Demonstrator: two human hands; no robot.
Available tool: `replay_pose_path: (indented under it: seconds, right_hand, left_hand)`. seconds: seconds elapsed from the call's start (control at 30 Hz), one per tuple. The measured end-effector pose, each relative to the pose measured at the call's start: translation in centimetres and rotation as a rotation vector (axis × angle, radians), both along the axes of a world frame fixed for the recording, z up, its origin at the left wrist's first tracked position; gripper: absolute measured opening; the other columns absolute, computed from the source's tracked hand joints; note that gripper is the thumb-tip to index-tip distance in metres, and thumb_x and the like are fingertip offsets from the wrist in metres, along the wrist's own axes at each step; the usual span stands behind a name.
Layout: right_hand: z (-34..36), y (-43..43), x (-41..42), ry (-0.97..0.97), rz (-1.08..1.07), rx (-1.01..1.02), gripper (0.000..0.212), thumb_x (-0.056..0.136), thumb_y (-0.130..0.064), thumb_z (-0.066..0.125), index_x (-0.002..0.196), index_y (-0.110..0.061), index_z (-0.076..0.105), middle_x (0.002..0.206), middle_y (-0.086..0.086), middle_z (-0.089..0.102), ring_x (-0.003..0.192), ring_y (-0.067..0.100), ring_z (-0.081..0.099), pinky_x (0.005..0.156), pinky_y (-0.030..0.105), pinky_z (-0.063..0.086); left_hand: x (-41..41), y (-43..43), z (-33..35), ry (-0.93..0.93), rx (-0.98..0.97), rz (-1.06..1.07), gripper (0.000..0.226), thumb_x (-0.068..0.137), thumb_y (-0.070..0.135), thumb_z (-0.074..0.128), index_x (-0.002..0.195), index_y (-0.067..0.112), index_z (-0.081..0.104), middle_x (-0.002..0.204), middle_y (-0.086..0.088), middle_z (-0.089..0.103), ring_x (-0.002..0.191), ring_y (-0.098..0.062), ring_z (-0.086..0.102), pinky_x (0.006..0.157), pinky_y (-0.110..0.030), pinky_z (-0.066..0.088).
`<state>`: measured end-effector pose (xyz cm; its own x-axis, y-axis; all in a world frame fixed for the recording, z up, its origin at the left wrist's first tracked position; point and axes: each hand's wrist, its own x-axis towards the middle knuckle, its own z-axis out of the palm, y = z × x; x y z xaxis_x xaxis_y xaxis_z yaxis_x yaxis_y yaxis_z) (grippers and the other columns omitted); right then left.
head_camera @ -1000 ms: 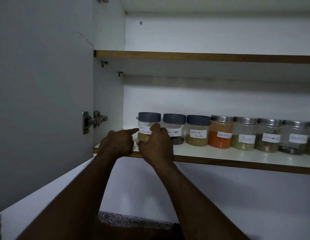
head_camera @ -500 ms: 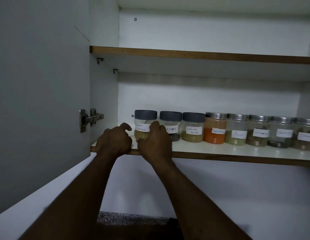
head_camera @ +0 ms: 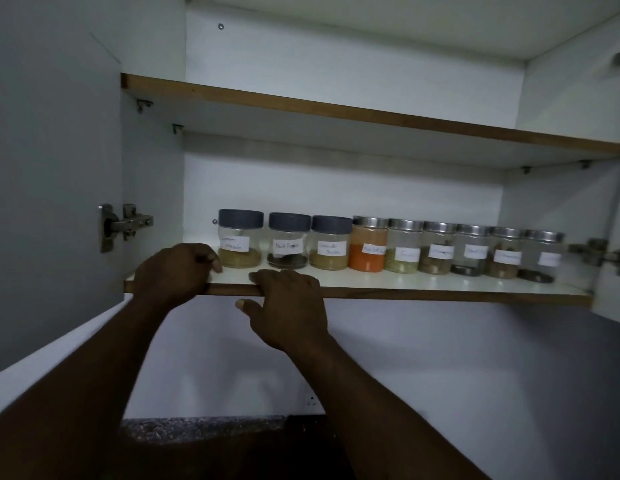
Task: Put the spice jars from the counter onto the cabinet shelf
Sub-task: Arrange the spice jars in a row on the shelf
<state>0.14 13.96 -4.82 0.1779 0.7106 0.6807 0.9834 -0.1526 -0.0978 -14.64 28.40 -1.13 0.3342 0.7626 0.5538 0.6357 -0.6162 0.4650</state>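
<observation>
**Fig. 1. Spice jars in a row on the lower cabinet shelf, both hands at its near edge**

Nine spice jars (head_camera: 404, 251) stand upright in one line on the lower shelf (head_camera: 440, 285), set toward its far side and running from left to right. The three on the left have dark grey lids. Their labels read Garam Masala (head_camera: 240, 242), Black Pepper (head_camera: 288, 244) and Coriander Powder (head_camera: 331, 247). The six on the right have metal lids. The first of these holds orange powder (head_camera: 368, 247); the labels on the others are too blurred to read.

The left hand (head_camera: 173, 271) rests on the near left part of the shelf, its fingers curled in and holding nothing. Its fingertips lie just beside the base of the Garam Masala jar; whether they touch it cannot be told. The right hand (head_camera: 291, 306) lies at the near edge in front of the Black Pepper jar. Its fingers are loosely bent over the top of the edge and its thumb is below it; no jar is in its grasp.

The upper shelf (head_camera: 336, 112) runs above. A metal hinge (head_camera: 123, 225) joins the open door (head_camera: 52, 168) at left. A dark speckled counter (head_camera: 197, 426) shows below.
</observation>
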Motion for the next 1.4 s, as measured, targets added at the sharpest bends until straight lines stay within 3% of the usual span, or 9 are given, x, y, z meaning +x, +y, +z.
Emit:
replay_pose_path:
  seconds: [0.13,0.27,0.63,0.83,1.0,1.13,1.23,1.3,1.4]
  right_hand:
    - [-0.4,-3.2,3.5,-0.047,-0.002,-0.050,0.066,0.094,-0.066,0.052,0.149,-0.031,0.046,0.151,-0.006,0.051,0.140,0.020,0.042,0.119,0.044,0.024]
    - [-0.1,-5.9,6.6,-0.044,-0.012,-0.057,0.068,0.093,-0.066,0.055,0.149,-0.030,0.047,0.152,-0.005,0.051,0.140,0.020,0.043,0.118,0.042,0.027]
    - [0.5,-15.3,20.0,0.044,-0.064,-0.088,0.066,0.088,-0.067,0.060,0.144,-0.033,0.052,0.136,-0.004,0.063,0.125,0.020,0.056,0.107,0.041,0.040]
    - [0.7,-20.9,28.5,0.164,-0.072,-0.007,0.055,0.085,-0.078,0.049,0.109,-0.034,0.071,0.100,-0.009,0.074,0.093,0.010,0.067,0.081,0.036,0.055]
    - [1.4,-24.8,35.8,0.168,-0.191,0.042,0.032,0.097,-0.050,0.053,0.098,-0.027,0.074,0.089,-0.005,0.074,0.083,0.014,0.068,0.070,0.034,0.054]
    - [3.2,-26.7,40.8,0.176,-0.336,0.059,0.022,0.096,-0.035,0.061,0.095,-0.019,0.076,0.090,0.003,0.075,0.083,0.020,0.069,0.066,0.028,0.052]
    - [4.1,-26.5,42.3,0.122,-0.381,0.042,0.020,0.093,-0.030,0.064,0.106,-0.015,0.068,0.099,0.005,0.071,0.087,0.023,0.068,0.064,0.028,0.045]
    - [4.1,-26.2,42.8,0.078,-0.395,0.043,0.036,0.091,-0.027,0.068,0.123,-0.015,0.056,0.114,0.007,0.063,0.092,0.024,0.065,0.066,0.030,0.045]
    - [4.3,-26.3,44.3,0.058,-0.443,0.095,0.067,0.091,-0.022,0.069,0.148,-0.015,0.035,0.139,0.014,0.043,0.109,0.026,0.060,0.080,0.033,0.053]
  left_hand:
    - [1.8,-2.6,-0.4,0.029,0.051,0.026,0.035,0.098,0.025,0.053,0.079,0.052,0.064,0.112,0.006,0.072,0.092,-0.020,0.061,0.076,-0.036,0.053]
    - [6.7,-7.8,-0.5,0.054,0.111,-0.008,0.032,0.096,0.025,0.054,0.089,0.051,0.072,0.125,0.007,0.069,0.110,-0.025,0.063,0.092,-0.046,0.053]
    - [22.4,-18.0,-0.4,0.049,0.183,-0.205,0.029,0.091,0.014,0.062,0.100,0.035,0.080,0.106,0.007,0.076,0.093,-0.016,0.068,0.081,-0.032,0.057]
    - [31.5,-23.3,0.3,0.148,0.231,-0.267,0.021,0.089,0.024,0.067,0.102,0.035,0.079,0.099,0.008,0.077,0.087,-0.013,0.069,0.072,-0.029,0.057]
    - [38.6,-26.7,1.2,0.189,0.288,-0.296,0.010,0.084,0.040,0.073,0.093,0.041,0.076,0.093,0.013,0.075,0.088,-0.011,0.069,0.062,-0.023,0.047]
    - [44.5,-28.7,1.7,0.211,0.379,-0.322,0.021,0.085,0.025,0.066,0.103,0.034,0.073,0.102,0.008,0.073,0.095,-0.017,0.069,0.075,-0.029,0.052]
    - [47.9,-29.9,1.5,0.209,0.492,-0.334,0.045,0.074,0.040,0.074,0.113,0.024,0.058,0.107,0.000,0.059,0.092,-0.023,0.064,0.061,-0.031,0.046]
    - [50.0,-30.2,1.2,0.200,0.592,-0.296,0.068,0.067,0.049,0.077,0.124,0.022,0.050,0.120,-0.005,0.050,0.105,-0.026,0.055,0.060,-0.033,0.044]
    - [52.2,-30.8,1.7,0.109,0.738,-0.248,0.087,0.064,0.058,0.072,0.139,0.024,0.046,0.135,-0.008,0.044,0.119,-0.029,0.043,0.083,-0.043,0.046]
